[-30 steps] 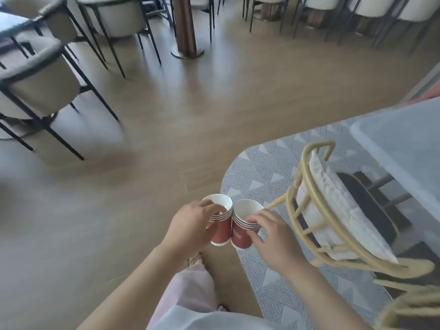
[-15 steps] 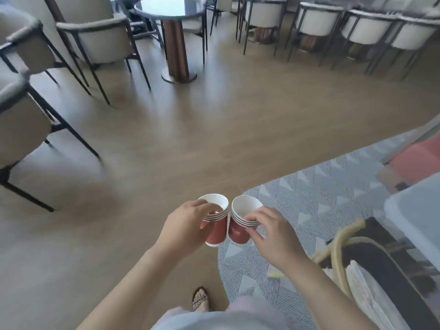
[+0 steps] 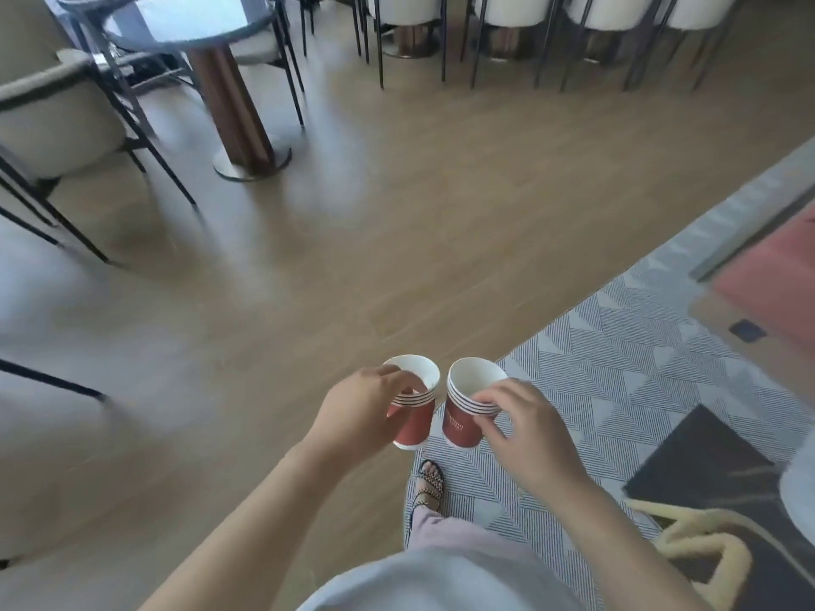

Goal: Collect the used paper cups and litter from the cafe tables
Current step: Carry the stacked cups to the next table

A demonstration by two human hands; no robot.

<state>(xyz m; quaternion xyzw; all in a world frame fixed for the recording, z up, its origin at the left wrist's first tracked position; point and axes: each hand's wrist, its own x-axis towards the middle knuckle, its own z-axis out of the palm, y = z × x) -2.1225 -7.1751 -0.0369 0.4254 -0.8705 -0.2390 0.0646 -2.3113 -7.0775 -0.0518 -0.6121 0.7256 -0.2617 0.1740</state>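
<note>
At the upper left of the frame stands a round table [image 3: 194, 24] with chairs, well apart from the cups. Low in the middle, the left hand [image 3: 361, 412] pinches the rim of a red paper cup [image 3: 414, 412], and the right hand [image 3: 525, 429] has its grip closed on a second cup [image 3: 467, 412] just beside it, both carried above the floor. Both grips are only fingertip pinches, so I think a cup could slip and fall, and any leftover drink could spill on the rug [image 3: 639, 368] at the right.

Two red paper cups [image 3: 463, 405], white inside, striped rims, held side by side.
</note>
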